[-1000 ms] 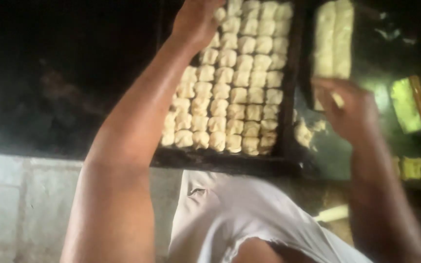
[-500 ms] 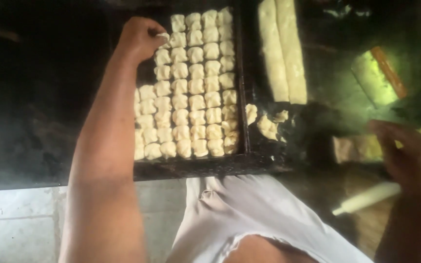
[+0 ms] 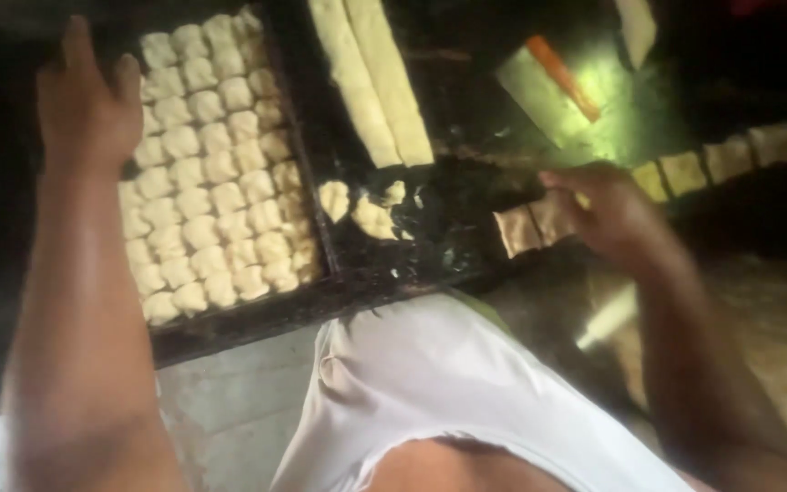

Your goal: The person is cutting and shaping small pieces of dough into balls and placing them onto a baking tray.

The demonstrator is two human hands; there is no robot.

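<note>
Head view: left hand [image 3: 84,109] on dark tray [image 3: 229,319], right hand [image 3: 608,214] on dough pieces [image 3: 530,223].

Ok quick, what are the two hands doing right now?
Left hand: open, lying flat at the tray's top left corner, holding nothing.
Right hand: curled over the cut dough strip; grip cannot be told.

Dark worktop [image 3: 466,128], pretty crowded

A black tray [image 3: 311,182] packed with little dough lumps [image 3: 202,173] sits on it, next to two long dough strips [image 3: 375,82], a few loose pieces [image 3: 362,210], a row of cut squares [image 3: 685,169] and a scraper [image 3: 548,87].
</note>
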